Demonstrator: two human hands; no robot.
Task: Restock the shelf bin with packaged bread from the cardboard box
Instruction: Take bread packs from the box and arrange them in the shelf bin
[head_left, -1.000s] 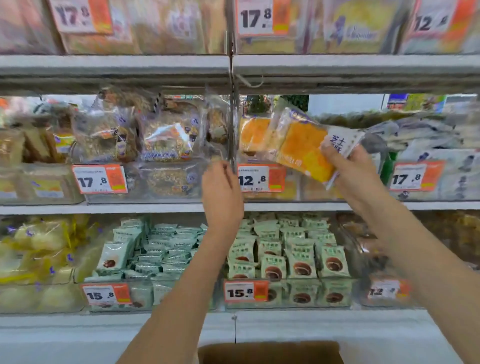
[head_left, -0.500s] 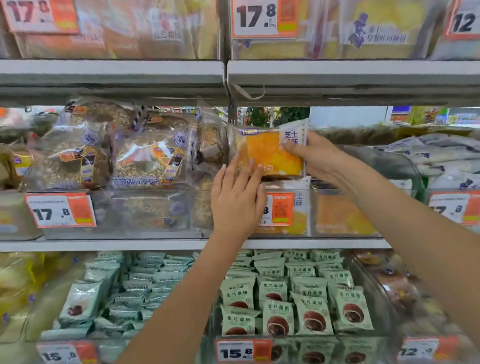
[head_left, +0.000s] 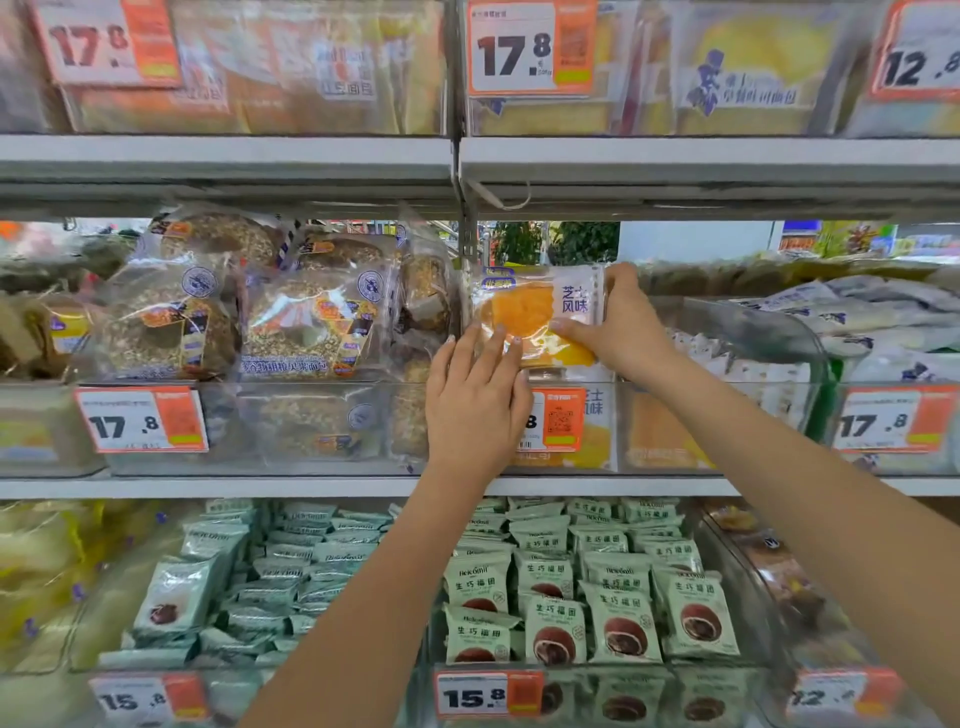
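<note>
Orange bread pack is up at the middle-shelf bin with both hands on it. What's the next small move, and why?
Probably ease the orange bread pack down behind the clear bin front and let go. The right hand grips its white end, the left hand lies flat-fingered against its lower edge, and the pack sits above the bin's rim on the packs already stacked inside, so it does not look settled yet.

Grey metal shelves carry orange price tags (evenly lit); green foliage shows behind.

An orange-yellow bread pack with a white panel is seen; price tags are white and orange; lower packets are pale green.
</note>
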